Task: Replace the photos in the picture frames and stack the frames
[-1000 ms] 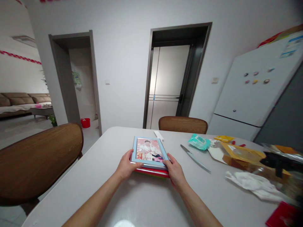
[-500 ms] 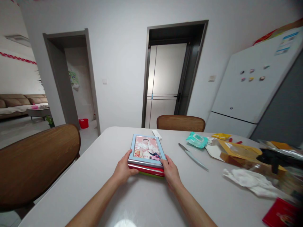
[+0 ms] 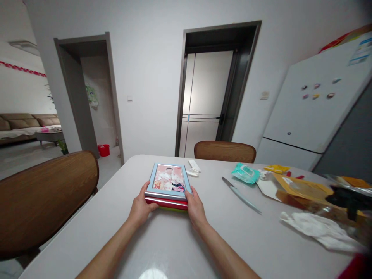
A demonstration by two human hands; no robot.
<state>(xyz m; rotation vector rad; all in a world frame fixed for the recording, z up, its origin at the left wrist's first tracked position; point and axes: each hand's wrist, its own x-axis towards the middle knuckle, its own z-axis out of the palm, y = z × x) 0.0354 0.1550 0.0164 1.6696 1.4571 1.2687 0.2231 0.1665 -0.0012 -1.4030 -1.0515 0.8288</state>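
A stack of picture frames sits low over the white table, a light blue picture frame [image 3: 170,192] on top with a pink-toned photo in it. Beneath it a red frame [image 3: 167,202] shows, and a green edge [image 3: 173,209] lies at the bottom. My left hand [image 3: 140,205] grips the stack's near left corner, thumb along the front. On the near right corner, my right hand [image 3: 197,206] is closed with its thumb at the top frame's edge. Whether the stack rests on the table, I cannot tell.
Behind the stack lie a white strip-like object [image 3: 194,166] and a crumpled white piece [image 3: 193,173]. To the right are a knife [image 3: 241,195], a teal wipes pack [image 3: 245,173], an open yellow-brown package [image 3: 302,188] and white tissue [image 3: 316,228]. Wooden chairs [image 3: 49,193] stand around the table [image 3: 174,248].
Both hands have shifted left with the stack of frames. More of the white items behind it now shows. The view has turned slightly.
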